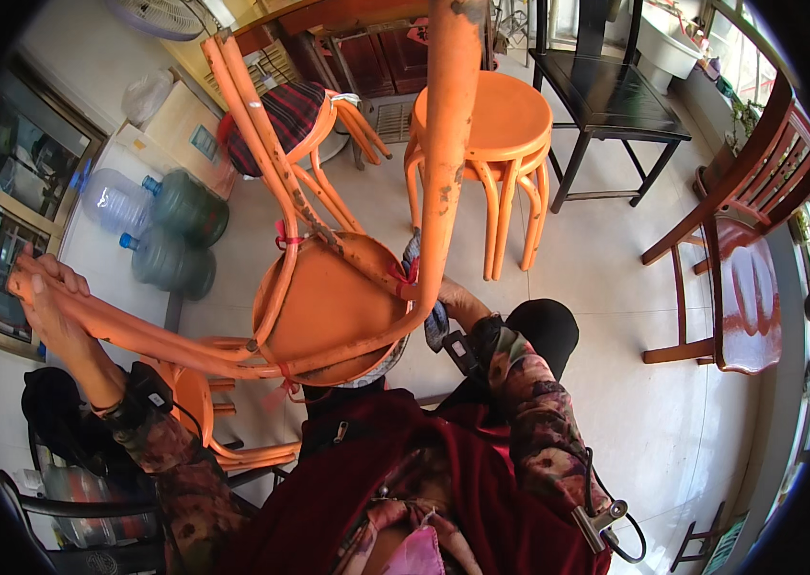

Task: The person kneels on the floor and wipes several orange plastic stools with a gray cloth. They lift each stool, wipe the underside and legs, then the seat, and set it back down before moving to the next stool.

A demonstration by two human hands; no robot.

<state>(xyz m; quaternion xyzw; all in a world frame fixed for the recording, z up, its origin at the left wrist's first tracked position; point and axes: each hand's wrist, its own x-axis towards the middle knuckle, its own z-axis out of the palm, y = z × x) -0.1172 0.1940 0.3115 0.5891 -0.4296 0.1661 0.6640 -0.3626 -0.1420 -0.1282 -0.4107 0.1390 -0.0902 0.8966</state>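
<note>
An orange metal stool lies upside down before me, legs pointing up and out, with chipped paint and red ties around some leg bends. My left hand is closed around the ends of its leg tubes at the far left. Beside the seat's right edge is my right hand, partly hidden behind a leg and next to a grey patterned cloth; its fingers are mostly out of sight, and its grip cannot be told. Patterned fabric also shows under the near rim of the seat.
Stacked orange stools stand ahead, near a stool with a plaid cover. A black chair and a brown wooden chair are on the right. Large water bottles stand left; more orange stools are close at lower left.
</note>
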